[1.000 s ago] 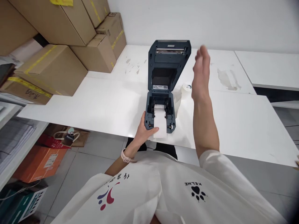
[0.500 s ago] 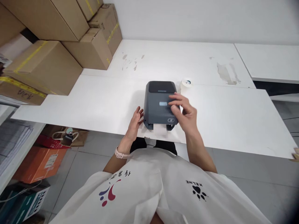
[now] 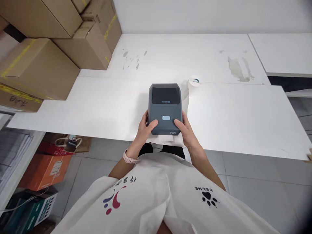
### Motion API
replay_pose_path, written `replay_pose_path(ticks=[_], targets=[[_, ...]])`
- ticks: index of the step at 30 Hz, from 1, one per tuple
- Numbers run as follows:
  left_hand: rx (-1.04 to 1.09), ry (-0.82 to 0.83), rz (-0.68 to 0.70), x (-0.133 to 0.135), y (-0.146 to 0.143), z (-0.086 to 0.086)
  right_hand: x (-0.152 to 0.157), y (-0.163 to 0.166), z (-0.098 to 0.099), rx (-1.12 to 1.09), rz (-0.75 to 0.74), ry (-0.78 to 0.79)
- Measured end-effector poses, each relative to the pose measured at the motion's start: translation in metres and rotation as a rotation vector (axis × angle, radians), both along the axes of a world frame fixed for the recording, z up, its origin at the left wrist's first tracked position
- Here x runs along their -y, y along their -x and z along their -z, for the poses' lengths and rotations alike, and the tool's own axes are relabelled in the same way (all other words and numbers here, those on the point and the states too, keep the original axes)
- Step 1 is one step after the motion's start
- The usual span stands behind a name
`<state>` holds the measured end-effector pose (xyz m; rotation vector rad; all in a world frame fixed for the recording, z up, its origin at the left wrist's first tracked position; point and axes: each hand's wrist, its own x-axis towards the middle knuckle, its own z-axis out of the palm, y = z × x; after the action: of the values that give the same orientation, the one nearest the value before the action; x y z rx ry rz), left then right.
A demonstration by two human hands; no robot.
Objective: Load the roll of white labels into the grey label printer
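Note:
A dark grey label printer (image 3: 165, 104) sits with its lid down near the front edge of the white table (image 3: 234, 117). My left hand (image 3: 144, 129) grips its front left corner, thumb on top. My right hand (image 3: 185, 130) grips the front right corner the same way. A strip of white label paper (image 3: 166, 139) sticks out of the printer's front slot between my hands. A white paper roll (image 3: 193, 82) stands just behind the printer to the right.
Stacked cardboard boxes (image 3: 60, 42) fill the table's far left. A second white table (image 3: 282, 52) stands to the right across a gap. On the floor at left lie an orange box (image 3: 44, 170), a brown bag (image 3: 70, 143) and a teal box (image 3: 31, 211).
The printer lid, open a second ago, was pushed down by my right hand. Both hands have now moved onto the printer's front corners.

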<state>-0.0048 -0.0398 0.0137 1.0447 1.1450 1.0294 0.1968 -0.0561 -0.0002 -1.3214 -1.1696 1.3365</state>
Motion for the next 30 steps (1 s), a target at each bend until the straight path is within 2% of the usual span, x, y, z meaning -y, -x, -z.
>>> replay_pose_path(ticks=[5,6,9,10,12,15,17,21,26,30], targets=[[-0.1,-0.091,-0.036,0.005,-0.004,0.003,-0.006,0.002,0.006,0.032,0.004,-0.032],[-0.166,-0.125,-0.098,0.012,-0.005,0.004,-0.006,0.002,0.007,0.027,0.01,-0.025],[-0.404,-0.266,-0.406,0.041,-0.006,0.009,-0.006,0.001,0.008,0.014,0.017,0.002],[-0.424,-0.275,-0.436,0.05,-0.006,0.012,-0.005,0.001,0.007,0.022,0.014,0.006],[-0.371,-0.164,-0.277,0.064,-0.008,0.017,-0.005,0.001,0.007,0.038,0.008,0.005],[-0.165,0.117,0.065,0.068,-0.015,0.018,-0.004,0.002,0.004,-0.007,0.029,0.001],[-0.051,0.228,0.168,0.063,-0.02,0.015,-0.004,0.004,0.002,-0.076,0.078,0.019],[-0.079,0.164,0.174,0.055,-0.022,0.01,-0.008,0.01,-0.008,-0.131,0.163,0.053],[-0.199,0.068,0.221,0.055,-0.015,0.015,-0.017,0.019,-0.021,0.055,0.193,-0.013],[-0.231,-0.013,0.268,0.057,-0.003,0.023,-0.023,0.02,-0.023,0.139,0.177,-0.024]])
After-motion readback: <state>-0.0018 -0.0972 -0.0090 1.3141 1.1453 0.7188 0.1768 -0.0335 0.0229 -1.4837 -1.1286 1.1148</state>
